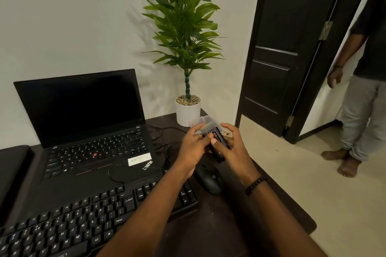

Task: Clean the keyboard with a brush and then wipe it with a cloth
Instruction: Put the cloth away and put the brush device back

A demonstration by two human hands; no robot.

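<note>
Keyboard [100, 215], black and full-sized, lies along the near edge of the dark worktop [240, 210], its right end passing under the person's left forearm. Both hands are raised above the worktop's right part, beyond the keyboard, holding a small black brush [215, 142] with pale bristles pointing away toward the wall. The left hand [192, 148] grips the brush body, thumb on its upper face and fingers curled round its side. The right hand [231, 148] holds it from the other side, thumb pressing the body and the remaining fingers loosely spread above it; a dark bead bracelet [255, 184] sits on that wrist.

An open laptop [92, 131] with a dark screen stands behind the keyboard, touching or nearly touching its far edge, with a thin cable [119, 173] looped across its palm rest. A black mouse [208, 178] rests just beside the keyboard's right end, directly below the hands. A white pot [188, 112] holding a tall green plant [186, 19] stands at the far right corner, with a clear plastic item [201, 120] just in front of it, partly hidden by the brush. More cables trail between laptop and pot.

Bare worktop shows at the near right corner. Past the right edge is pale floor [313, 183], a dark door [282, 48], and another person [363, 89] standing barefoot in the doorway.
</note>
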